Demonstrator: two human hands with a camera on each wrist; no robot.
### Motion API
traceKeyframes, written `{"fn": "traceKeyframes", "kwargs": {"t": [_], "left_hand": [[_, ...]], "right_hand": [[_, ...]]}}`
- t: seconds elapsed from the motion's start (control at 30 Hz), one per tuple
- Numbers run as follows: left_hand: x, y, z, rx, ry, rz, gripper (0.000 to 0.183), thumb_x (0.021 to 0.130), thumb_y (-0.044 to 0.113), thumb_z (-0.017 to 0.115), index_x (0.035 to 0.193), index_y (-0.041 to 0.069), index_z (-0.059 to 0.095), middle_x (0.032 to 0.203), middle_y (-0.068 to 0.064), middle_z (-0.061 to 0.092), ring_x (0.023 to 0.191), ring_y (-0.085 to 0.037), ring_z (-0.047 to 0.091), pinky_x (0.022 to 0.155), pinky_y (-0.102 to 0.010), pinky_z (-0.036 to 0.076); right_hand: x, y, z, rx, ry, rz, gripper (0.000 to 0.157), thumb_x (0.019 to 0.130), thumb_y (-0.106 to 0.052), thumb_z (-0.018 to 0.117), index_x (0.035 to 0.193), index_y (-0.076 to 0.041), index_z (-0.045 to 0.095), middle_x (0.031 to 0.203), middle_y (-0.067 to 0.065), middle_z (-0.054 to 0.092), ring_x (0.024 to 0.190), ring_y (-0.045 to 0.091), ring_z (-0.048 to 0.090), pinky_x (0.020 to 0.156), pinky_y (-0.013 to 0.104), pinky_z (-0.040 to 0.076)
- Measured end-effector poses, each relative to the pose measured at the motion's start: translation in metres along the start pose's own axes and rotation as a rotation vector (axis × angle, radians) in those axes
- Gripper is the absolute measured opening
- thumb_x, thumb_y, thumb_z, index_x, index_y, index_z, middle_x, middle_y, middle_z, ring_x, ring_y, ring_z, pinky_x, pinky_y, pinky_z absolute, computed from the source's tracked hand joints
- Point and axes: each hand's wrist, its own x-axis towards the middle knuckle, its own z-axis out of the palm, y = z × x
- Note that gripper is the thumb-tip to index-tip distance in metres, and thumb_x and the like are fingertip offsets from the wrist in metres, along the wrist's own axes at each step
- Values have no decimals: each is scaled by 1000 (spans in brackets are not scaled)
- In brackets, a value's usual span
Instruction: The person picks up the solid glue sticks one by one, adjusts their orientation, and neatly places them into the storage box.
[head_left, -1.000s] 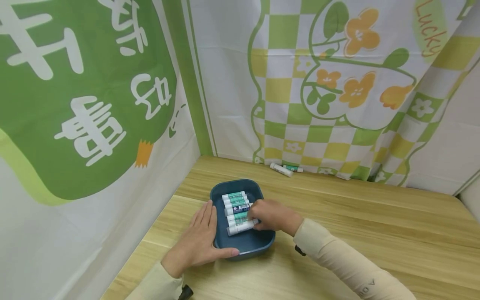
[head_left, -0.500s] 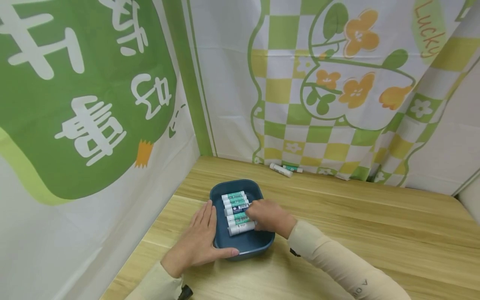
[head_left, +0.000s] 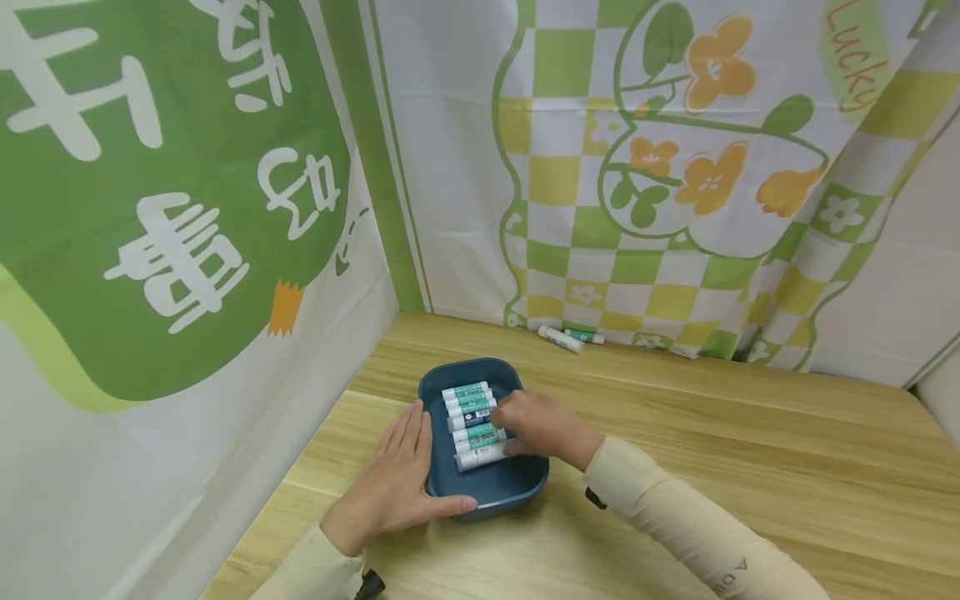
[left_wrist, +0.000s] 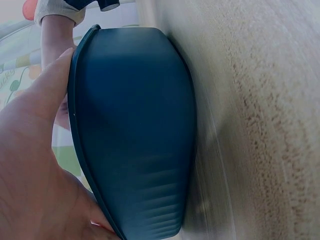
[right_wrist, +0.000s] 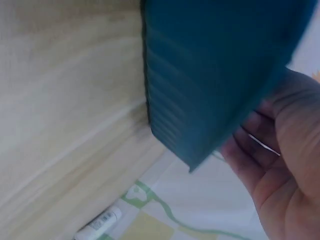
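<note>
The right hand [head_left: 543, 427] reaches over the right rim of a dark-blue, rounded rectangular plastic tub [head_left: 517, 483], fingers bent down at the right ends of the tubes; whether they pinch one I cannot tell, as the hand covers those ends and the tub wall blocks the right wrist view. The left hand [head_left: 397, 479] spreads wide, straight fingers along the left rim, thumb along the near one. Inside, side by side, lie green-and-white cylindrical tubes [head_left: 471, 403], a white cylindrical tube with a navy band [head_left: 467, 421] among them, and a mostly white cylindrical tube [head_left: 480, 457] nearest the person. The tub sits on a pale wood-grain table [head_left: 712, 450]. Beyond it, well apart, a white cylinder [head_left: 560, 338] and a green-and-white stick [head_left: 585, 337] lie beside a green-and-yellow checked, flower-printed cloth curtain [head_left: 570, 192].
</note>
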Motion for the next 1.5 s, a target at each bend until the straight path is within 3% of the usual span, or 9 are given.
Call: {"fn": "traceKeyframes", "kwargs": {"t": [0.23,0.47,0.7,0.97,1.1,1.2,1.37,1.4,1.5], "left_hand": [[0,-3,-1,7,7,-16,141,79,92,58,164,-12,16,175,-32,5,165,-45,9,133,-58,19],[-2,-4,-2,18,21,-21,142,78,92,59,163,-12,17,174,-32,6,165,-46,10,133,-58,19],[-2,-3,-2,2,28,-15,141,78,91,60,163,-13,17,174,-33,6,164,-46,10,133,-59,20],[0,-3,-1,34,25,-9,141,79,93,57,164,-12,16,174,-31,5,165,-46,9,134,-57,18],[0,-2,-2,49,14,-15,141,79,94,56,164,-11,16,175,-31,5,165,-45,8,134,-56,18],[-1,-1,-2,42,12,-13,142,79,94,57,164,-11,15,175,-30,4,165,-45,7,134,-57,17],[-3,-1,-1,31,16,-7,142,78,94,57,165,-10,14,175,-30,3,165,-44,6,134,-57,16],[-3,-1,0,29,18,-6,142,78,94,57,164,-11,14,175,-30,3,165,-44,6,134,-57,17],[-3,-1,1,27,27,-4,142,78,94,57,164,-11,15,175,-31,4,165,-45,7,134,-58,18]], "right_hand": [[-5,24,-15,158,177,-44,29,89,-15,86,113,0,78,110,12,79,99,23,76,85,34,64],[-14,57,-23,202,276,111,32,92,-16,83,119,2,77,116,16,78,101,27,76,87,40,64],[-17,103,-7,194,421,229,26,87,-9,86,107,4,77,102,19,79,91,33,77,81,48,64],[-22,146,5,275,373,438,23,93,-7,80,110,7,75,113,27,76,102,42,75,88,54,63],[-24,163,11,334,349,521,12,96,-6,74,93,5,69,101,25,75,82,33,70,73,46,59],[-23,172,14,340,321,571,13,98,-8,72,93,3,67,99,23,73,80,30,67,72,46,57],[-21,180,19,345,303,619,21,99,-11,73,112,6,73,116,27,74,102,40,73,90,56,61],[-21,181,20,343,305,624,22,99,-11,74,112,6,73,116,27,74,100,40,73,89,55,61],[-18,182,22,326,314,631,16,97,-11,76,95,4,70,96,21,72,80,30,68,74,47,58]]}}
